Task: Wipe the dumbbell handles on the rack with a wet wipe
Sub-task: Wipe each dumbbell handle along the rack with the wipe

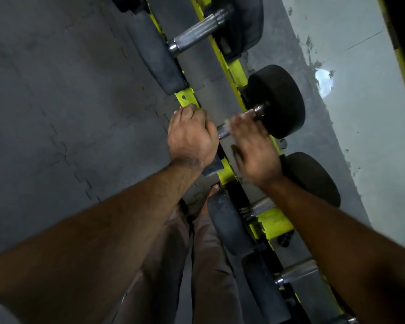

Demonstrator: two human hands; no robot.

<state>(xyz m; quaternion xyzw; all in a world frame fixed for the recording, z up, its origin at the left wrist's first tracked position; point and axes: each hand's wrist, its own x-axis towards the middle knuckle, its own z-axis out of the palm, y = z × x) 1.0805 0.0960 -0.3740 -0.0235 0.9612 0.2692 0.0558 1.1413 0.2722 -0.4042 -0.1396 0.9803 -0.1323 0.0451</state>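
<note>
on the yellow rack, my left hand clasps the dumbbell end while my blurred right hand curls round its handle, wipe unseen; i'd rub the whole knurl.

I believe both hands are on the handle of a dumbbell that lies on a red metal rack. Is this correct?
Not quite: the rack is yellow-green, not red. The head view shows the left hand and the right hand at the knurled metal handle of the black round-headed dumbbell, which lies on the yellow-green metal rack.
</note>
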